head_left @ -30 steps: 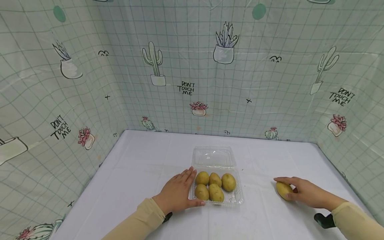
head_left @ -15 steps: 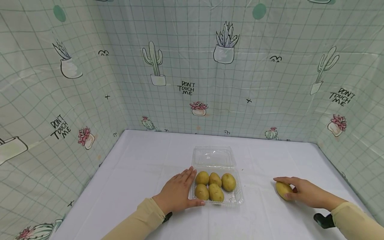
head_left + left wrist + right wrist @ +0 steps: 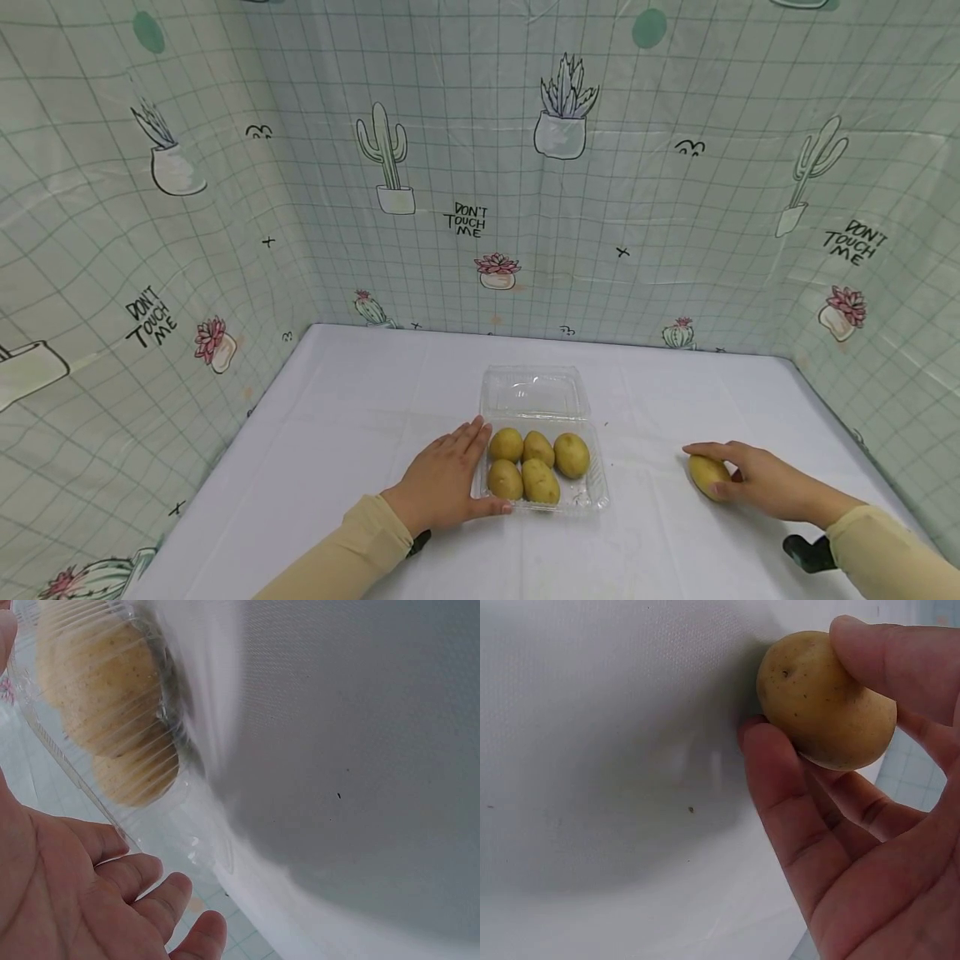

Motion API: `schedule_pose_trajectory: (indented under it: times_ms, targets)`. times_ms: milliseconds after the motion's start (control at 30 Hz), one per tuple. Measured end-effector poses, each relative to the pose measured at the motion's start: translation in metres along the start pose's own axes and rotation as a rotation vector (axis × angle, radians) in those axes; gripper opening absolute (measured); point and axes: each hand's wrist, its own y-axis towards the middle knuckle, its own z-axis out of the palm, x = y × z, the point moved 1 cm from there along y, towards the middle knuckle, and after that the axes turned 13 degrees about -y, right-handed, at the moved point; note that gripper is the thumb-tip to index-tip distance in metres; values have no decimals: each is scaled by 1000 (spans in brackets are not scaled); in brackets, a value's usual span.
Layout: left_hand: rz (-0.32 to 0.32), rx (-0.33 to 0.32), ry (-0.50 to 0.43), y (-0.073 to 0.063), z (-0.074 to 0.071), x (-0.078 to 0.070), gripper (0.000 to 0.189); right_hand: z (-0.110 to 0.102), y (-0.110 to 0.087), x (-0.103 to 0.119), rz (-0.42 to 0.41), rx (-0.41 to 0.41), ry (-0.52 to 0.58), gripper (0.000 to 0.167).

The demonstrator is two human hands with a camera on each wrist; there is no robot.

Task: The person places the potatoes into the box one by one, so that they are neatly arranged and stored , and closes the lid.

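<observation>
A clear plastic clamshell container (image 3: 592,492) lies on the white table with its lid (image 3: 534,393) folded back, away from me. Several yellow potatoes (image 3: 542,482) sit in its base, grouped toward the left, with some bare floor at the front right. My left hand (image 3: 442,479) rests along the container's left side, fingers straight and thumb at the front edge. In the left wrist view, potatoes (image 3: 112,682) show through the ribbed wall. Off to the right, my right hand (image 3: 768,483) holds a single potato (image 3: 825,697) between thumb and fingers, low over the table.
White cloth covers the table (image 3: 360,392), with a few small dark specks on it. A patterned curtain (image 3: 450,167) of cactus drawings encloses the back and both sides. Table surface lies between the container and my right hand.
My right hand and its potato have shifted very slightly left. The left hand, the container and the potatoes inside stay as they were.
</observation>
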Motion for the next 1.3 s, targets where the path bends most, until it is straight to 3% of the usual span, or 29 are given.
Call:
schedule_pose_trajectory:
  times_ms: [500, 1300]
  targets:
    - [1, 0, -13, 0, -1, -1, 105, -1, 11, 16, -31, -84, 54, 54]
    - [-1, 8, -21, 0, -1, -1, 107, -12, 46, 92, -226, -135, 207, 52]
